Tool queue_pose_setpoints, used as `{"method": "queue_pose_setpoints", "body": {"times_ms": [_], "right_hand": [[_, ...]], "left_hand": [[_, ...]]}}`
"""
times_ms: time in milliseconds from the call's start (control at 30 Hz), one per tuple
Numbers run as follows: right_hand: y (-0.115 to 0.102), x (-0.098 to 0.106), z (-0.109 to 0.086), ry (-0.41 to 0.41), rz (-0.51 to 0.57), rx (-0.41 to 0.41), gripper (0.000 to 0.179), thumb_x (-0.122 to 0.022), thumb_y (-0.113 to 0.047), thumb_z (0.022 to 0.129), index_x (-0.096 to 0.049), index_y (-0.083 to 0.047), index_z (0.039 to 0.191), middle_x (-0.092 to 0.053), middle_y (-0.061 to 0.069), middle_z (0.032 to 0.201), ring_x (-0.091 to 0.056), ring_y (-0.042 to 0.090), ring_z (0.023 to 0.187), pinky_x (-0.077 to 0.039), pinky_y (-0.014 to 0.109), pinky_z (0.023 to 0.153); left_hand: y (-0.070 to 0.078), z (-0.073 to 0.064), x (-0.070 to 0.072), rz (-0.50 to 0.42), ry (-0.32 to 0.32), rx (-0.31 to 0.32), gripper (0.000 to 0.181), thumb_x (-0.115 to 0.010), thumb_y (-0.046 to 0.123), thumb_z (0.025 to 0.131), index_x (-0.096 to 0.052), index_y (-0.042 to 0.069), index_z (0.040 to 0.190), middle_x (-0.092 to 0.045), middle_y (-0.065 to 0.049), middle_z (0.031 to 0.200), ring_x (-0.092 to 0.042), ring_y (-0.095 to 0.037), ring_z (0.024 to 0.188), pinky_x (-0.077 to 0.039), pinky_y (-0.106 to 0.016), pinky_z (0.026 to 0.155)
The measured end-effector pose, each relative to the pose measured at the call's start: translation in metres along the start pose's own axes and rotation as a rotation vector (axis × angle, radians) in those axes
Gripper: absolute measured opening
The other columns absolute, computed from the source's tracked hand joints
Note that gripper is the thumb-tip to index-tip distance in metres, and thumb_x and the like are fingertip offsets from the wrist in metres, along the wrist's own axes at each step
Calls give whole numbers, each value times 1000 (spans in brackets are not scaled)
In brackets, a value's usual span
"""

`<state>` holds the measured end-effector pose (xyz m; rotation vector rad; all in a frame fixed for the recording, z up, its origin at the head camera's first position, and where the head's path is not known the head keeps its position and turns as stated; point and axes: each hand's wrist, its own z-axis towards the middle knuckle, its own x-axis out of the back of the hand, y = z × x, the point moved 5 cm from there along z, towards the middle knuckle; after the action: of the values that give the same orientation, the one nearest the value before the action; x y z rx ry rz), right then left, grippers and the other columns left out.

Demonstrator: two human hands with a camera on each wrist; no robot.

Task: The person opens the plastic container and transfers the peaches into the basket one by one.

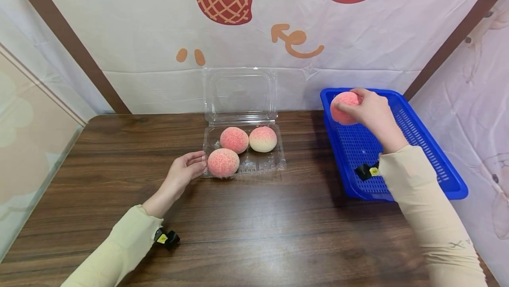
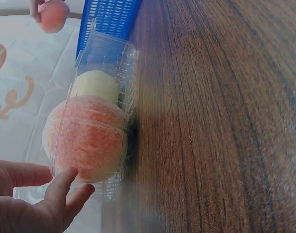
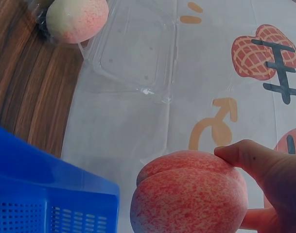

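Observation:
Above the blue basket (image 1: 332,145), my right hand (image 1: 374,110) grips a pink peach (image 1: 346,108) between thumb and fingers. The right wrist view shows this peach (image 3: 189,194) up close, with a crease along its top. A clear plastic clamshell box (image 1: 262,163) lies with its lid (image 1: 240,94) raised against the backdrop. Three peaches sit in it: a front-left one (image 1: 223,163), one behind it (image 1: 234,140), and a paler one (image 1: 263,139) at right. My left hand (image 1: 184,170) touches the box's left edge with fairly straight fingers, beside the front-left peach.
The brown wooden table (image 1: 246,225) carries both containers, the basket standing right of the box. A white printed cloth (image 1: 143,35) hangs directly behind the table. Black wrist straps with cameras (image 1: 167,238) protrude under both sleeves.

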<state>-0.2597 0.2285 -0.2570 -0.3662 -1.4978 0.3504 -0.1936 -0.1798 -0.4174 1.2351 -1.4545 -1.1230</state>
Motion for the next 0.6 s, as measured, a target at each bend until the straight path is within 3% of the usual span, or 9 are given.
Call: {"method": "queue_pose_setpoints", "body": {"times_ms": [600], "right_hand": [[20, 2, 10, -12, -12, -67, 82, -52, -59, 82, -34, -1, 138, -45, 30, 122, -43, 45, 102, -44, 58, 81]], "left_hand": [[0, 0, 1, 15, 2, 6, 44, -44, -1, 93, -31, -15, 132, -41, -33, 129, -57, 1, 88, -48, -17, 81]]}}
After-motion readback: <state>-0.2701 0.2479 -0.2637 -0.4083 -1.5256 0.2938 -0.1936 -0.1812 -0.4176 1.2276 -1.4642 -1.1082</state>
